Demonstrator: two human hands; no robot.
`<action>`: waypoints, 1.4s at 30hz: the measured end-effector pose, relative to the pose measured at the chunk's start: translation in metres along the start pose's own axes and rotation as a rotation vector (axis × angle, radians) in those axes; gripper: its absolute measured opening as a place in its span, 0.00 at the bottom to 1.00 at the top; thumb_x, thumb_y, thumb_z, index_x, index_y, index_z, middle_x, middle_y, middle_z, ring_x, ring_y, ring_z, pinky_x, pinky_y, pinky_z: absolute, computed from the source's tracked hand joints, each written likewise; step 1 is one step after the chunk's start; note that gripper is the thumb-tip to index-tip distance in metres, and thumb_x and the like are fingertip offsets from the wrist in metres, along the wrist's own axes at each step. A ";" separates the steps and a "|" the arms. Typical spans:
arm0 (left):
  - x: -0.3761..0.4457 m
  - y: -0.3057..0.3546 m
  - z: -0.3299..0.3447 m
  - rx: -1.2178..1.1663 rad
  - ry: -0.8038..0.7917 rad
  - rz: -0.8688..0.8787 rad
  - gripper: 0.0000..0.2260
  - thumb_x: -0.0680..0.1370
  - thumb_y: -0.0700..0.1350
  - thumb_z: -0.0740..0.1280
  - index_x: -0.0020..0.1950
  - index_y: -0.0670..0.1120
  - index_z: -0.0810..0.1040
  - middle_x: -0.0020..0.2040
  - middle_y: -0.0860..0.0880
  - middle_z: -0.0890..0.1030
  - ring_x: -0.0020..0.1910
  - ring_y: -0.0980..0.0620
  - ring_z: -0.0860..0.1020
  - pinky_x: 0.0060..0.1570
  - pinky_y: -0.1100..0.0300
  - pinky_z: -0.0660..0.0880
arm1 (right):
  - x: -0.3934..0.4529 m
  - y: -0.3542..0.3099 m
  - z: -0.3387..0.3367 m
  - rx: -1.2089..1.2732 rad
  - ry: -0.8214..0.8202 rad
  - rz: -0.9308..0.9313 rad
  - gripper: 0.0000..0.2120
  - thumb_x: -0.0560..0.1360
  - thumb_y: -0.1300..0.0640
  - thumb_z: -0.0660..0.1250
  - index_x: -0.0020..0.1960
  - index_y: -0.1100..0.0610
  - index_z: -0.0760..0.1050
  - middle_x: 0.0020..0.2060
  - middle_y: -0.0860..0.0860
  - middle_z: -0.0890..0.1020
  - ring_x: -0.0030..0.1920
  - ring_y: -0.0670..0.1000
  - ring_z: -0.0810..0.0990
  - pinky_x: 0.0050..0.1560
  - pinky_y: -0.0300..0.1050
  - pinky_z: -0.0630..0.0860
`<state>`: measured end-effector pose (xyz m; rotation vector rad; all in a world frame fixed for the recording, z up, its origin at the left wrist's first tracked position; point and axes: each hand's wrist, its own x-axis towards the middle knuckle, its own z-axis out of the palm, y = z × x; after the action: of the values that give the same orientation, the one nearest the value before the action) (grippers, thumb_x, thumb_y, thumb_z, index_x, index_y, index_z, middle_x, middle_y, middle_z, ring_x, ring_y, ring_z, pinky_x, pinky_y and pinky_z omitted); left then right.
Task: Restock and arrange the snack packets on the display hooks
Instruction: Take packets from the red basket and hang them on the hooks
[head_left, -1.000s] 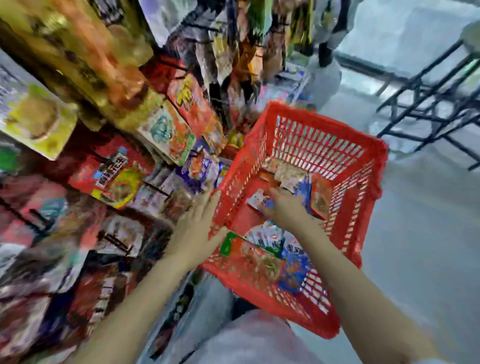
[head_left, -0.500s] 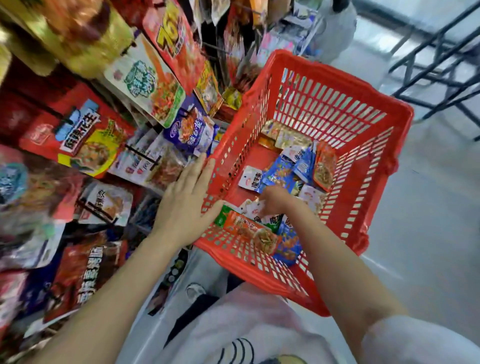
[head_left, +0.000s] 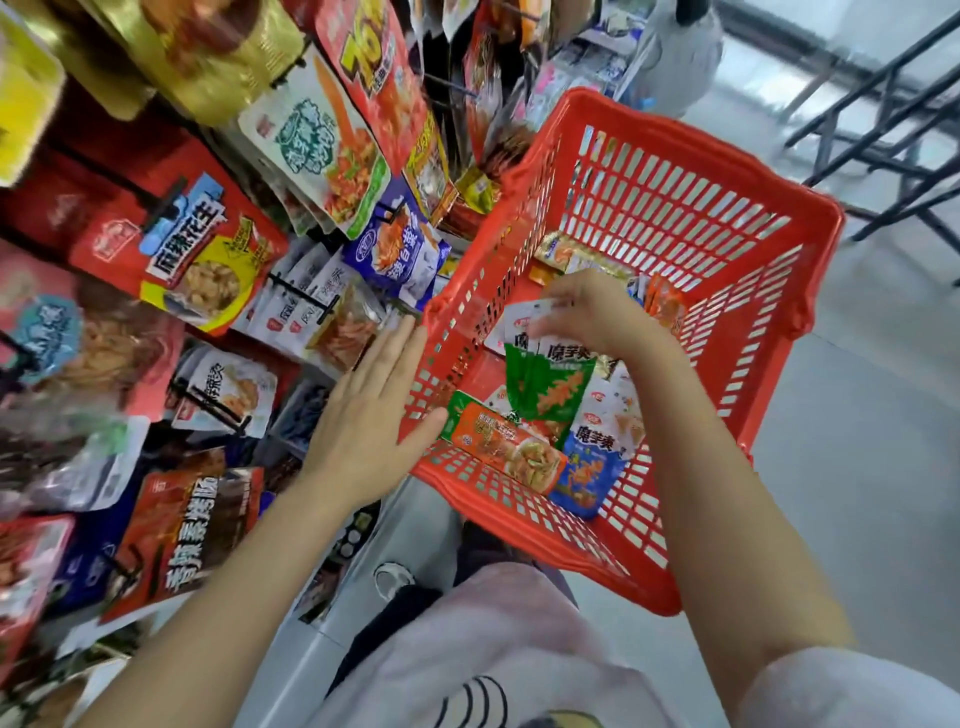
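Basket: red plastic basket (head_left: 675, 208), slotted walls, at 1–3 o'clock of view; loose snack packets inside.
R hand: right hand (head_left: 587, 312) inside basket, grip curled on tops of green/white packets (head_left: 545, 374); label reads 魔芋爽, orange strips pic on green lower half.
L hand: left hand (head_left: 369, 410) flat, fingers straight, wide-open grip holding nothing; fingertips + thumb against basket's left wall, approx 9 o'clock of basket.
In basket, other: long orange/green packet (head_left: 506, 447) at 6 o'clock of held ones, text too blurred; blue/white packet (head_left: 589, 467) just beside it, also 魔芋爽; gold packet (head_left: 566, 254) at 12 o'clock of R hand.
Hooks: display rack fills left side, 8–12 o'clock. Red peanut packet (head_left: 182, 249) reads 麻辣花生. White/green packet (head_left: 322, 150), writing not legible. Red packet (head_left: 369, 67) w/ big yellow "70". Blue/white packet (head_left: 397, 249). Red/black packet (head_left: 182, 530) at 8 o'clock, reads approx 香辣素烤肠, partly unsure.
Floor: pale grey floor (head_left: 857, 441) at 3–4 o'clock.
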<state>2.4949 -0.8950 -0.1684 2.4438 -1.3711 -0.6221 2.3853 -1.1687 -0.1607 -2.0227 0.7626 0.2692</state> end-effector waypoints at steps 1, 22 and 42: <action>-0.005 -0.002 0.001 -0.009 -0.001 -0.006 0.36 0.81 0.64 0.52 0.84 0.55 0.41 0.83 0.60 0.39 0.82 0.58 0.42 0.78 0.45 0.51 | -0.001 -0.006 -0.001 -0.046 -0.072 -0.018 0.08 0.73 0.55 0.77 0.48 0.56 0.81 0.40 0.43 0.77 0.41 0.43 0.75 0.51 0.46 0.71; -0.013 0.002 0.003 -0.083 -0.013 -0.059 0.37 0.77 0.68 0.47 0.83 0.57 0.41 0.81 0.62 0.41 0.82 0.57 0.44 0.77 0.51 0.47 | 0.023 0.065 0.125 -0.081 -0.312 0.236 0.51 0.67 0.49 0.82 0.80 0.58 0.57 0.71 0.61 0.73 0.55 0.59 0.79 0.45 0.46 0.79; -0.014 -0.001 0.006 -0.109 -0.021 -0.065 0.34 0.82 0.65 0.53 0.82 0.59 0.40 0.83 0.58 0.45 0.82 0.55 0.45 0.79 0.41 0.53 | 0.014 0.070 0.142 -0.024 -0.379 0.190 0.31 0.71 0.58 0.79 0.71 0.56 0.71 0.69 0.55 0.74 0.69 0.58 0.72 0.68 0.54 0.70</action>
<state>2.4861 -0.8829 -0.1704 2.4095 -1.2350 -0.7204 2.3686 -1.0833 -0.2933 -1.8456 0.7102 0.7507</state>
